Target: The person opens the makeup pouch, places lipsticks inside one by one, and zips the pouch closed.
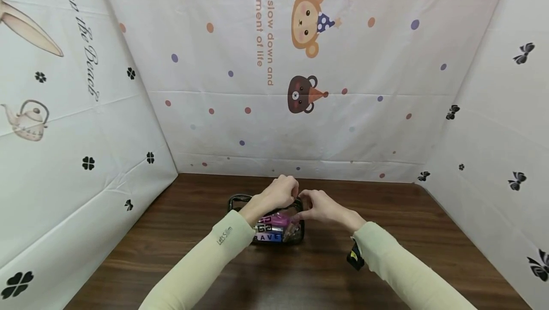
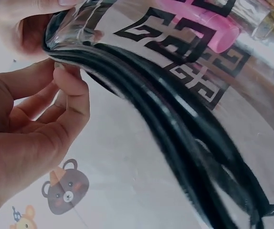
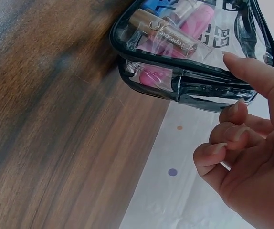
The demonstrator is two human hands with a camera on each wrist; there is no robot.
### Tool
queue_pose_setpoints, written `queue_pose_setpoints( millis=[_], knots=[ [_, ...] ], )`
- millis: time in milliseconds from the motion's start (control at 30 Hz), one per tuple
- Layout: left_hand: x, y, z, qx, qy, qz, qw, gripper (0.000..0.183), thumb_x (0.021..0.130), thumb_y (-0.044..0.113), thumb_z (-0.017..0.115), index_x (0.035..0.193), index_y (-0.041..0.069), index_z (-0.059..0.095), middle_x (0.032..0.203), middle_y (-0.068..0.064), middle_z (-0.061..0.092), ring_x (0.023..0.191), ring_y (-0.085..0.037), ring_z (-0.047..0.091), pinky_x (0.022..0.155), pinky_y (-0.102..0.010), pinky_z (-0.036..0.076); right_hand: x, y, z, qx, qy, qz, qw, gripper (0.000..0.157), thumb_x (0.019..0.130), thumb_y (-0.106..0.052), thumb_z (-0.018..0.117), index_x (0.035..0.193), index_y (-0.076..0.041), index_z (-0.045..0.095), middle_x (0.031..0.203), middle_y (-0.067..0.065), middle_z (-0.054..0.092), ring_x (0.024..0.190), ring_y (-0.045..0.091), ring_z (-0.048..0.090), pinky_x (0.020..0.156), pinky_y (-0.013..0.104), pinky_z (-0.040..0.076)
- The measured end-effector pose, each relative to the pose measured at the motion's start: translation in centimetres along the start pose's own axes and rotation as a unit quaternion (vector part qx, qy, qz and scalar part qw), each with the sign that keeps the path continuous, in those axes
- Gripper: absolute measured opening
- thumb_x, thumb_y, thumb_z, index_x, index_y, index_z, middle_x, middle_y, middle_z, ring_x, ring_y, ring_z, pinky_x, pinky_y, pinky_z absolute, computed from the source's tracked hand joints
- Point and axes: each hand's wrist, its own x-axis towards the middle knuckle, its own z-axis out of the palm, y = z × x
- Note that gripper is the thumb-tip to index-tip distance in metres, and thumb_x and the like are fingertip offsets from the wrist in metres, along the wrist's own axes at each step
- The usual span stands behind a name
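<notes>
A clear cosmetic bag [image 1: 296, 236] with black trim and black lettering stands on the table, overlapped by the forearm and hands in the head view. Through its plastic show a pink item [image 2: 221, 34], a blue one [image 1: 269, 237] and a small bottle marked "avocado" [image 3: 163, 33]. My left hand [image 1: 279, 193] pinches the black zipper edge at the bag's upper right corner; its fingertips hide any zipper pull. Close beside it, my right hand [image 1: 323, 206] grips that same end, thumb on the front face and curled fingers behind, as the right wrist view shows.
The dark wooden table [image 1: 188, 234] runs back to a white printed sheet [image 1: 300, 134]. Similar sheets hang at the left [image 1: 86, 181] and right [image 1: 493, 157] sides. A small black device [image 1: 355, 256] sits at the right wrist.
</notes>
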Motion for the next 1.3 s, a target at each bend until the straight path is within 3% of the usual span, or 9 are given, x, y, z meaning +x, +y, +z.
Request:
queue_pose_setpoints(
  millis=[167,333,467,667,900,1300],
  knots=[
    [-0.2,-0.4,0.0,0.005,-0.005,-0.002,1.0,0.017,0.088,-0.003,0.062,0.077,0.01,0.059,0.073,-0.001,0.057,0.06,-0.012,0.05,0.056,-0.022,0.041,0.2,0.0,0.1,-0.01,0.003,0.003,1.0,0.038,0.081,-0.033,0.078,0.101,-0.006,0.061,0.065,0.0,0.053,0.052,0.005,0.039,0.05,0.019,0.032],
    [-0.3,-0.7,0.1,-0.008,-0.025,-0.003,0.9997,0.017,0.092,-0.001,0.057,0.083,0.011,0.051,0.074,-0.002,0.052,0.057,-0.012,0.043,0.053,-0.022,0.035,0.0,0.0,0.1,-0.006,0.003,0.011,1.0,0.04,0.082,-0.033,0.077,0.105,-0.005,0.061,0.07,0.001,0.056,0.054,0.006,0.041,0.051,0.02,0.034],
    [-0.4,-1.1,0.3,-0.041,-0.009,0.005,0.9991,0.017,0.092,0.001,0.059,0.082,0.012,0.051,0.076,-0.002,0.053,0.058,-0.013,0.042,0.054,-0.023,0.035,0.0,0.1,0.2,-0.003,0.002,0.005,1.0,0.04,0.081,-0.033,0.077,0.105,-0.005,0.061,0.07,0.001,0.056,0.055,0.006,0.042,0.052,0.02,0.035],
    [-0.1,-1.2,0.3,-0.085,-0.006,-0.029,0.9959,0.014,0.088,0.008,0.063,0.077,0.013,0.055,0.074,-0.001,0.054,0.058,-0.013,0.045,0.055,-0.025,0.038,-0.1,0.2,0.2,-0.004,-0.004,0.0,1.0,0.042,0.083,-0.031,0.076,0.111,-0.004,0.06,0.069,0.002,0.058,0.054,0.006,0.045,0.052,0.02,0.038],
    [-0.1,-1.1,0.6,-0.095,-0.001,-0.072,0.9929,0.015,0.087,0.011,0.065,0.075,0.01,0.055,0.069,-0.002,0.054,0.052,-0.012,0.046,0.05,-0.024,0.039,0.0,0.3,0.2,-0.003,-0.003,0.004,1.0,0.053,0.084,-0.027,0.076,0.122,0.004,0.057,0.071,0.003,0.06,0.056,0.006,0.048,0.054,0.021,0.042],
    [0.0,-1.3,0.3,-0.074,-0.011,-0.032,0.9967,0.016,0.088,0.003,0.062,0.078,0.011,0.052,0.071,-0.002,0.05,0.057,-0.014,0.043,0.054,-0.024,0.037,0.1,0.1,0.1,-0.001,-0.006,0.011,1.0,0.047,0.082,-0.033,0.077,0.114,-0.003,0.059,0.069,0.003,0.058,0.054,0.006,0.044,0.052,0.02,0.037]
  ],
)
